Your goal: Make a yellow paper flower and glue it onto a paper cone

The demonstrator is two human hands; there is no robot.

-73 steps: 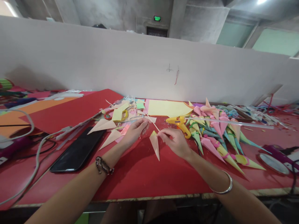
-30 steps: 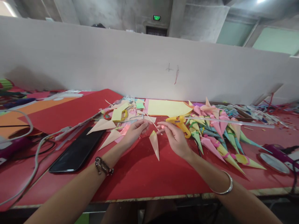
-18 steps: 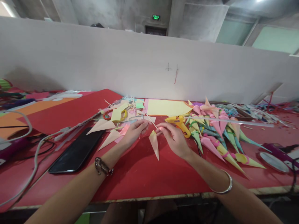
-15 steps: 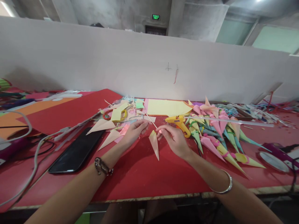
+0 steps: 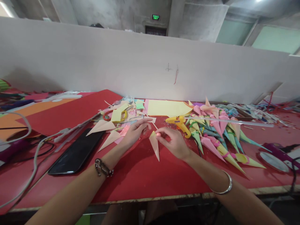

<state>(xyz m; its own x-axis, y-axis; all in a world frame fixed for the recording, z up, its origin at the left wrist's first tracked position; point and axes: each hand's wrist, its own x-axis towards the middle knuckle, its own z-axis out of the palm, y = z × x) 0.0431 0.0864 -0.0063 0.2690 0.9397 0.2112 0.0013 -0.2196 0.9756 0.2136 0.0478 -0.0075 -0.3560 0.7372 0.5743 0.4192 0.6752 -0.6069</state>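
left hand: the left hand (image 5: 138,129) has loosely curled fingers with the index finger extended; cannot tell whether it holds anything.
right hand: the right hand (image 5: 174,142) is closed in a pinch on a small pink piece (image 5: 158,134), its thin stick (image 5: 155,126) neighbour ending near the fingertips.
peach cone: the peach cone (image 5: 154,146) lies on the desk just beside the right fingertips, point toward the person.
desk: the red desk (image 5: 150,184) has a worn near edge; a black phone (image 5: 76,153) lies left, near paper scraps (image 5: 119,112) and a red sheet (image 5: 75,112).
right side: a yellow glue gun (image 5: 179,122) lies beside a pile of coloured cones (image 5: 217,134).
room: a pale partition (image 5: 117,62) stands behind the desk; beyond are grey concrete walls (image 5: 199,18) and a lit green exit sign (image 5: 156,17).
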